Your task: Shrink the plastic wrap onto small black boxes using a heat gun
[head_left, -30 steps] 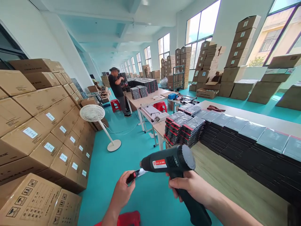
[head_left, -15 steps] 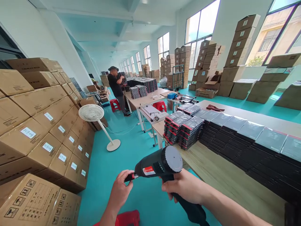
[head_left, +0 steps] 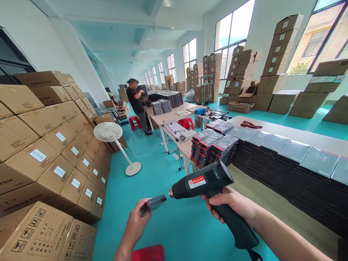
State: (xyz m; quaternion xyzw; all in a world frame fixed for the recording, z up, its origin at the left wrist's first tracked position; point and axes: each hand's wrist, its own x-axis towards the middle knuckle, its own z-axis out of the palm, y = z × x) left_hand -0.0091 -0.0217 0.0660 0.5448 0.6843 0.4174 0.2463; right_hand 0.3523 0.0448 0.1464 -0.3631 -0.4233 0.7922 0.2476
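Observation:
My right hand point(head_left: 230, 203) grips the handle of a dark heat gun point(head_left: 209, 181) with a red and white label on its barrel. The gun's metal nozzle faces left. Just off the nozzle tip, with a small gap, is a thin dark case point(head_left: 157, 201) seen nearly edge-on. The fingers of my left hand point(head_left: 137, 219) are closed round its near end; a glossy film shows along its edge. To the right, stacks of similar cases point(head_left: 210, 141) in clear film with red edges stand on the table point(head_left: 265, 206).
Long rows of black cases point(head_left: 272, 163) run along the table on the right. Cardboard boxes point(head_left: 51, 156) are piled on the left. A white fan point(head_left: 108, 132) stands on the floor; a red stool point(head_left: 149, 252) is below my hands. Another person point(head_left: 137, 105) stands at a farther table.
The heat gun has shifted right and turned so its side and label face me more. My left hand has tilted the case, showing more of its long edge.

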